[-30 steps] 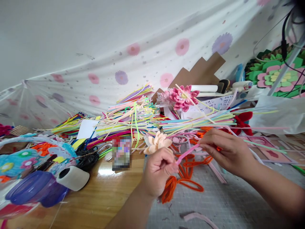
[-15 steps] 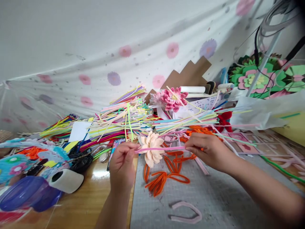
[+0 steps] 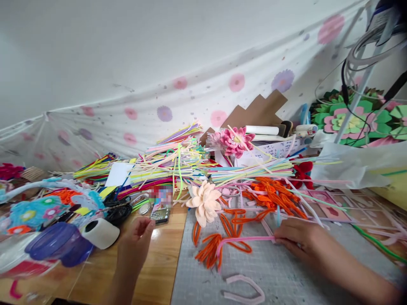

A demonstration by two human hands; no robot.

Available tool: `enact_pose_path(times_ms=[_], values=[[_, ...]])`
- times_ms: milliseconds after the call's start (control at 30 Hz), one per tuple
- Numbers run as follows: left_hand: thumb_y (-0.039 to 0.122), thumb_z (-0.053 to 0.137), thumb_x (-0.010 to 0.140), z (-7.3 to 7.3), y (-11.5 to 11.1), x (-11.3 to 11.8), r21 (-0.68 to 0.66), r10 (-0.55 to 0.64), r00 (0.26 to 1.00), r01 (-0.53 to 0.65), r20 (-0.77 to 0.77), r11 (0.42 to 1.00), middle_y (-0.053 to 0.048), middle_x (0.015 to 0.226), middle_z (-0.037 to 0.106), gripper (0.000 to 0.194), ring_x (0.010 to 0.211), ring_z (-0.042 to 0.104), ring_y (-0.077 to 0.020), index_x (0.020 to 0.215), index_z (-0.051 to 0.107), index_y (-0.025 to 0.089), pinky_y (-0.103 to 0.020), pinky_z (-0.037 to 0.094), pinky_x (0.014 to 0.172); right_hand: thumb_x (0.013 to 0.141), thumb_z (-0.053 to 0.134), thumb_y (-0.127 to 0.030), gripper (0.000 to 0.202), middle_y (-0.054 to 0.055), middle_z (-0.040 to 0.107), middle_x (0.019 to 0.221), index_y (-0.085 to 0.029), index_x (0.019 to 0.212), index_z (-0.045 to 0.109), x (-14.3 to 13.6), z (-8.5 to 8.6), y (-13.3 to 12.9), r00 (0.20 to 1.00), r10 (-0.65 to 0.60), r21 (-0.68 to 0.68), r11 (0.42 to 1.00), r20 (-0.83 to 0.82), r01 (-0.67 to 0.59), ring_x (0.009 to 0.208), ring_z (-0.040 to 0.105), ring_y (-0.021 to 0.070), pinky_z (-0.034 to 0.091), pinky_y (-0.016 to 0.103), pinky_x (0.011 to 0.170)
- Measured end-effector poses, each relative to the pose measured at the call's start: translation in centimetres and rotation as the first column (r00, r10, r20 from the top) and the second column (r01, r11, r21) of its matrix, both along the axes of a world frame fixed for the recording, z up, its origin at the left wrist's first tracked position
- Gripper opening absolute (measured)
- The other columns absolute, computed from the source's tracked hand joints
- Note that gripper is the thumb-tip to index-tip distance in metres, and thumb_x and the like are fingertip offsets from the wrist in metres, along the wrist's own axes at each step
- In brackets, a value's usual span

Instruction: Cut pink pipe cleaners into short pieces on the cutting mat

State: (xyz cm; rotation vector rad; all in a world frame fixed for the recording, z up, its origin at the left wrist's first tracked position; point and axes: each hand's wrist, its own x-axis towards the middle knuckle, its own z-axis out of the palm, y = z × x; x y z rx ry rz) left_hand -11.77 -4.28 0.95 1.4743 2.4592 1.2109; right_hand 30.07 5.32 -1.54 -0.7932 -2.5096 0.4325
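Observation:
My right hand (image 3: 300, 239), low over the grey cutting mat (image 3: 280, 279), pinches one end of a pink pipe cleaner (image 3: 244, 239). Its other end bends downward, free, across orange pipe-cleaner loops (image 3: 213, 252). My left hand (image 3: 135, 239) is over the wooden table, its fingers curled toward the thumb, and I see nothing in them. Close beyond it is a phone (image 3: 160, 213). Between the hands, farther back, stands a cream flower (image 3: 205, 203). A bent pale pink pipe cleaner (image 3: 246, 290) lies at the mat's front.
Bundles of coloured pipe cleaners (image 3: 165, 163) are heaped along the back, with a pink flower (image 3: 237, 142) on top. More orange pieces (image 3: 275, 195) lie beyond my right hand. On the left are a white roll (image 3: 101, 234) and a purple container (image 3: 59, 245).
My left hand has let go of the pink pipe cleaner and moved left. My right hand has lowered and shifted right with it; its freed end now droops.

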Motion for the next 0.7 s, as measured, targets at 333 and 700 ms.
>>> enact_pose_path(times_ms=[333,700], values=[[0.045,0.050,0.078,-3.0,1.8,-3.6,-0.292,-0.011,0.873,-0.151,-0.488,0.944,-0.015,0.136,0.044,0.052,0.127,0.039,-0.0320,0.122,0.053,0.017,-0.047,0.032,0.103,0.099,0.039,-0.028,0.026,0.005,0.062,0.082,-0.022,0.093,0.063,-0.4,-1.9,0.0,0.998,-0.034,0.026,0.999,0.055,0.033,0.072,0.061,0.0217,0.048,0.033,0.063],[0.067,0.050,0.070,-1.4,7.3,-4.6,-0.442,-0.030,0.885,-0.202,-0.464,0.874,-0.016,0.138,0.042,0.076,0.123,0.040,-0.0406,0.131,0.050,0.023,-0.052,0.039,0.093,0.099,0.039,-0.030,0.025,0.004,0.062,0.083,-0.025,0.094,0.063,-0.6,-3.0,0.2,0.998,-0.054,-0.010,0.998,0.039,0.054,0.075,0.062,0.0214,0.049,0.033,0.065]])
